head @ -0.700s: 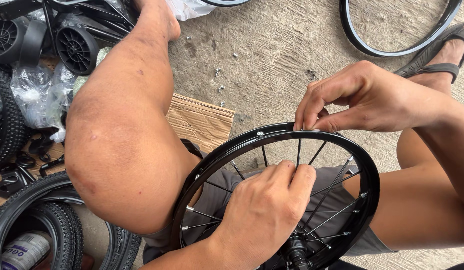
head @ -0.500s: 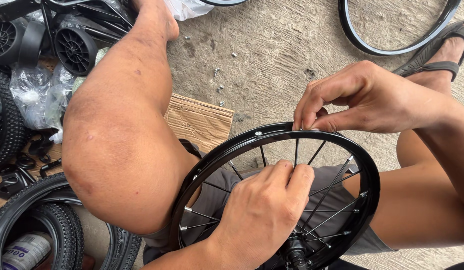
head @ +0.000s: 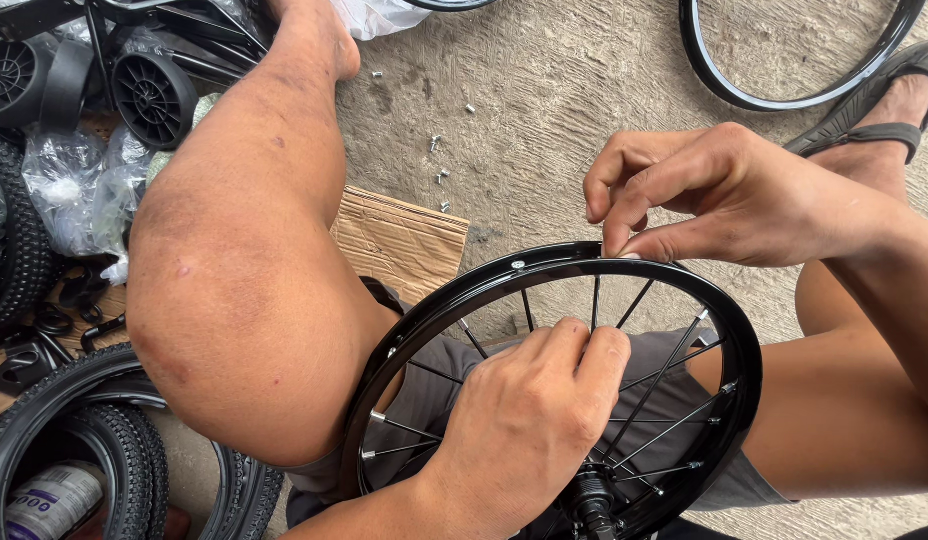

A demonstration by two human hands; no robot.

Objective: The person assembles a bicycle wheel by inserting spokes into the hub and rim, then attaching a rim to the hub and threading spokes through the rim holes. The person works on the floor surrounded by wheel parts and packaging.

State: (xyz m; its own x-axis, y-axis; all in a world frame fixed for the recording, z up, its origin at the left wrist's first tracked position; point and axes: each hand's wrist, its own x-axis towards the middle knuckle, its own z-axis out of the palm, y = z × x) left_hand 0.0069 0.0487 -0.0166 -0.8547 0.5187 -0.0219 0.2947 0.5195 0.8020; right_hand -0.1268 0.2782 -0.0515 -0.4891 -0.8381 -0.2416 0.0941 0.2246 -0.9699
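A small black spoked wheel rim (head: 454,300) rests upright on my lap between my knees. My left hand (head: 529,420) reaches in among the thin spokes (head: 659,375) and pinches one near the top of the rim. My right hand (head: 719,195) sits on the rim's upper edge, thumb and fingers pinched together on a small part at a spoke hole; the part itself is hidden by the fingertips. The hub (head: 589,500) shows at the bottom.
Small metal nipples (head: 439,175) lie scattered on the concrete floor beyond a piece of cardboard (head: 399,240). Black tyres (head: 114,440), plastic bags (head: 79,195) and small black wheels (head: 154,95) crowd the left. Another rim (head: 784,95) lies top right by my sandalled foot (head: 874,100).
Both hands stay in place on the wheel. The right fingers shift slightly on the rim's top edge; the wheel barely moves.
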